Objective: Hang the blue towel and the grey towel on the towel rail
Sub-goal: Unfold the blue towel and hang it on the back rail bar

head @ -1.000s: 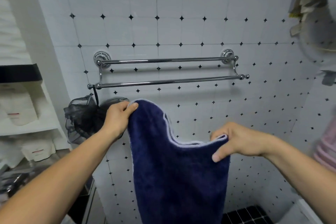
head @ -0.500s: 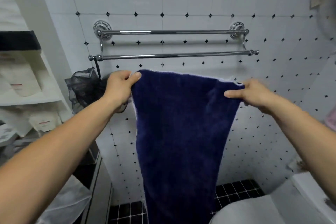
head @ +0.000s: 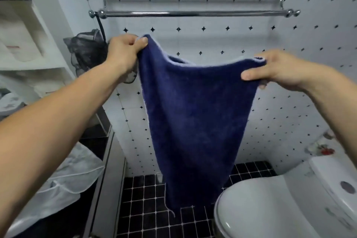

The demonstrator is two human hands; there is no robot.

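blue towel [head: 195, 106]: plush matt cloth | towel rail [head: 193, 13]: glossy metal (chromed)

Bare wall gapes between towel rail [head: 193, 13] and blue towel [head: 195, 114].

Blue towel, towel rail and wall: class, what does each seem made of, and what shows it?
Blue towel: soft plush fabric, probably microfibre or terry; fuzzy matte nap, pale stitched edge.
Towel rail: polished metal, likely chrome-plated; mirror-like highlights.
Wall: smooth white tile, probably ceramic; grout lines, black diamond insets.
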